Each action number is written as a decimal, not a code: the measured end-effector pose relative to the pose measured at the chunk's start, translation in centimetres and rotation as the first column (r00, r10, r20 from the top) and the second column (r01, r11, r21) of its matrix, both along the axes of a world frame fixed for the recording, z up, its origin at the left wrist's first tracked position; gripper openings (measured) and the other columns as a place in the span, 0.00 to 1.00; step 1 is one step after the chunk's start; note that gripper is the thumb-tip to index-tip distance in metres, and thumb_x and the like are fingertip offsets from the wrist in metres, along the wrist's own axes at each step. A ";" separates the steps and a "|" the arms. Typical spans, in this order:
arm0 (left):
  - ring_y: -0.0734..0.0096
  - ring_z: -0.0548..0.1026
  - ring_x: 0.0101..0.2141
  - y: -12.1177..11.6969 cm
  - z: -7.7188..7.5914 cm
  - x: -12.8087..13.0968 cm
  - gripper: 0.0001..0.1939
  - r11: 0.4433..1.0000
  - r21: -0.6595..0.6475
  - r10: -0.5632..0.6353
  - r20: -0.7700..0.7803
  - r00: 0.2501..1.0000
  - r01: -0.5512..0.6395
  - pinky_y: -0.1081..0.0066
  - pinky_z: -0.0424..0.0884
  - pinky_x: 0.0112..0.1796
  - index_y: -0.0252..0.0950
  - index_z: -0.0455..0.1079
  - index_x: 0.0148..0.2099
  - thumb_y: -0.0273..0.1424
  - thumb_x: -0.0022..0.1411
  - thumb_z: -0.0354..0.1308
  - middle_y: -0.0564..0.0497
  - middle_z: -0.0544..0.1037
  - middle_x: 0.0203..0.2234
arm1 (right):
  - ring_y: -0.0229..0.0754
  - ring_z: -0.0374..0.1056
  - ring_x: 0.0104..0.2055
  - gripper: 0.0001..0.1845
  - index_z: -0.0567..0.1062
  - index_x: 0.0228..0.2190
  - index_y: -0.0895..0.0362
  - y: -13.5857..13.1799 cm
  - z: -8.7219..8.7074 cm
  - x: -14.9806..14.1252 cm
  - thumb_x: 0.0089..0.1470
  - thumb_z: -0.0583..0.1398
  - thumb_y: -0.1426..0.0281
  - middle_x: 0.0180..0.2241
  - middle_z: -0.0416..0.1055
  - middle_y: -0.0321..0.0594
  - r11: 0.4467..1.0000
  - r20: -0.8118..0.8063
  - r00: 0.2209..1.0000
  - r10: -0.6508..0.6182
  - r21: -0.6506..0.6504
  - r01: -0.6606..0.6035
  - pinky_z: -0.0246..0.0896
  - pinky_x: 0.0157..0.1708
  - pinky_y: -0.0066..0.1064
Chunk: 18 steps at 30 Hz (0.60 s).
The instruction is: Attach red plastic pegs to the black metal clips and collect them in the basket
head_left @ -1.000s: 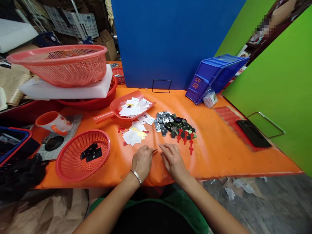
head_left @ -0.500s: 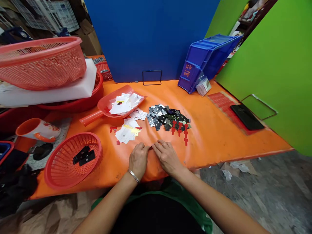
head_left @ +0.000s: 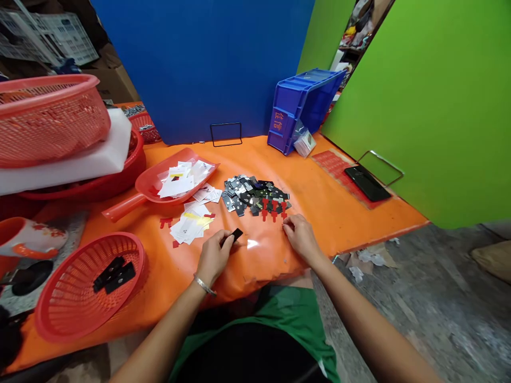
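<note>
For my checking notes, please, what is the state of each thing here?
Left hand: closed on a black piece
Right hand: beside the red pieces, grip unclear
Near basket: holding a few black parts
Scoop: loaded with paper slips
Phone: lying flat, unlit
Blue bin: tipped up
Metal pieces: loosely heaped

The left hand (head_left: 215, 254) is gripping a black piece (head_left: 237, 234). The right hand (head_left: 300, 238) is reaching beside the red tabs (head_left: 274, 208), near the metal pile (head_left: 249, 194).
</note>
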State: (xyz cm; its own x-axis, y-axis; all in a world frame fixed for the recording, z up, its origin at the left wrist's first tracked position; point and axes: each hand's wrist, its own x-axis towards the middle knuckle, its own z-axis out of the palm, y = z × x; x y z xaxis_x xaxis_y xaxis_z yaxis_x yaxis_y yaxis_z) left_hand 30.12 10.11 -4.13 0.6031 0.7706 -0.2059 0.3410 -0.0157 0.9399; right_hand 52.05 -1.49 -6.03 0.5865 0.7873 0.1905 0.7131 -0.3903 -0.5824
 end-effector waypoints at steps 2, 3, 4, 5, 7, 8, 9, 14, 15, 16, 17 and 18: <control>0.69 0.77 0.28 -0.3 -0.2 1.9 0.13 0.959 -0.283 0.020 0.142 0.990 0.021 0.66 0.73 0.34 0.33 0.67 0.36 0.39 0.58 0.55 0.46 0.78 0.28 | 0.41 0.64 0.30 0.06 0.70 0.23 0.58 -0.1 -0.2 1.2 0.47 0.55 0.77 0.28 0.67 0.41 0.997 -0.006 1.000 -0.024 -0.073 0.023 0.58 0.34 0.31; 0.70 0.76 0.27 -0.5 -0.3 2.9 0.13 0.928 -0.370 0.036 0.180 0.983 0.034 0.68 0.74 0.33 0.32 0.67 0.35 0.39 0.57 0.57 0.46 0.78 0.27 | 0.40 0.63 0.30 0.06 0.70 0.22 0.58 0.0 -0.3 1.6 0.46 0.55 0.77 0.28 0.66 0.40 0.995 -0.011 1.000 -0.027 -0.101 0.026 0.57 0.33 0.30; 0.71 0.76 0.25 -0.7 -0.4 3.9 0.13 0.906 -0.421 0.050 0.200 0.979 0.040 0.69 0.74 0.31 0.31 0.67 0.35 0.38 0.55 0.59 0.45 0.78 0.26 | 0.39 0.63 0.29 0.06 0.70 0.21 0.58 0.1 -0.4 1.8 0.45 0.56 0.78 0.28 0.66 0.40 0.992 -0.017 0.999 -0.028 -0.124 0.025 0.57 0.32 0.29; 0.73 0.76 0.24 -0.8 -0.5 4.9 0.13 0.891 -0.452 0.062 0.207 0.976 0.039 0.70 0.74 0.30 0.30 0.67 0.34 0.36 0.54 0.61 0.45 0.78 0.25 | 0.39 0.63 0.28 0.06 0.70 0.20 0.58 0.2 -0.4 2.0 0.43 0.56 0.78 0.27 0.66 0.40 0.990 -0.025 0.999 -0.022 -0.142 0.018 0.56 0.32 0.29; 0.74 0.75 0.22 -0.9 -0.4 6.8 0.12 0.872 -0.489 0.082 0.208 0.975 0.031 0.72 0.73 0.28 0.30 0.66 0.33 0.33 0.53 0.63 0.46 0.77 0.24 | 0.38 0.62 0.27 0.07 0.70 0.18 0.58 0.5 -0.3 2.4 0.41 0.56 0.79 0.26 0.66 0.39 0.985 -0.049 0.999 0.002 -0.171 -0.011 0.55 0.30 0.27; 0.75 0.75 0.22 -1.0 -0.4 7.6 0.11 0.865 -0.501 0.087 0.209 0.974 0.030 0.73 0.73 0.27 0.30 0.66 0.33 0.32 0.53 0.63 0.46 0.77 0.24 | 0.37 0.62 0.26 0.07 0.69 0.18 0.58 0.6 -0.2 2.6 0.41 0.56 0.79 0.25 0.67 0.38 0.983 -0.063 0.998 0.016 -0.183 -0.027 0.54 0.29 0.27; 0.76 0.75 0.22 -1.0 -0.4 8.3 0.09 0.860 -0.509 0.091 0.207 0.974 0.028 0.73 0.73 0.26 0.31 0.66 0.33 0.30 0.53 0.62 0.46 0.77 0.24 | 0.37 0.61 0.26 0.07 0.69 0.17 0.58 0.7 0.0 2.7 0.40 0.56 0.79 0.24 0.67 0.38 0.980 -0.074 0.997 0.030 -0.195 -0.044 0.54 0.28 0.27; 0.77 0.74 0.20 -1.0 -0.9 11.1 0.05 0.850 -0.527 0.101 0.195 0.976 0.017 0.73 0.74 0.26 0.32 0.62 0.32 0.24 0.56 0.58 0.49 0.76 0.24 | 0.37 0.61 0.25 0.08 0.67 0.17 0.57 0.9 0.0 3.1 0.41 0.56 0.79 0.21 0.66 0.36 0.970 -0.062 0.995 0.082 -0.223 -0.094 0.52 0.27 0.26; 0.77 0.74 0.20 -1.1 -1.0 11.4 0.05 0.849 -0.529 0.102 0.189 0.977 0.014 0.72 0.74 0.26 0.32 0.61 0.32 0.23 0.57 0.57 0.49 0.76 0.24 | 0.37 0.61 0.26 0.07 0.68 0.18 0.57 0.8 -0.3 3.0 0.41 0.56 0.79 0.22 0.66 0.37 0.973 -0.037 0.997 0.070 -0.216 -0.076 0.53 0.27 0.27; 0.77 0.74 0.19 -1.1 -1.1 11.7 0.05 0.848 -0.529 0.102 0.183 0.978 0.011 0.72 0.74 0.26 0.32 0.61 0.32 0.22 0.57 0.56 0.49 0.76 0.25 | 0.38 0.61 0.26 0.06 0.69 0.20 0.58 0.7 -0.6 2.8 0.42 0.56 0.79 0.24 0.66 0.38 0.978 -0.006 0.999 0.052 -0.200 -0.053 0.53 0.27 0.27; 0.77 0.74 0.19 -1.2 -1.2 11.9 0.05 0.848 -0.529 0.104 0.176 0.979 0.005 0.72 0.74 0.26 0.32 0.60 0.32 0.22 0.58 0.55 0.49 0.76 0.25 | 0.39 0.62 0.27 0.05 0.70 0.22 0.58 0.5 -0.9 2.6 0.43 0.56 0.78 0.25 0.67 0.39 0.984 0.028 0.999 0.036 -0.176 -0.030 0.54 0.28 0.27; 0.77 0.75 0.20 -1.2 -1.3 12.0 0.05 0.848 -0.530 0.107 0.168 0.980 -0.002 0.72 0.74 0.27 0.32 0.60 0.32 0.21 0.58 0.53 0.48 0.76 0.26 | 0.39 0.62 0.29 0.05 0.70 0.23 0.58 0.4 -1.3 2.4 0.45 0.56 0.77 0.27 0.67 0.40 0.989 0.058 0.998 0.029 -0.146 -0.020 0.55 0.29 0.28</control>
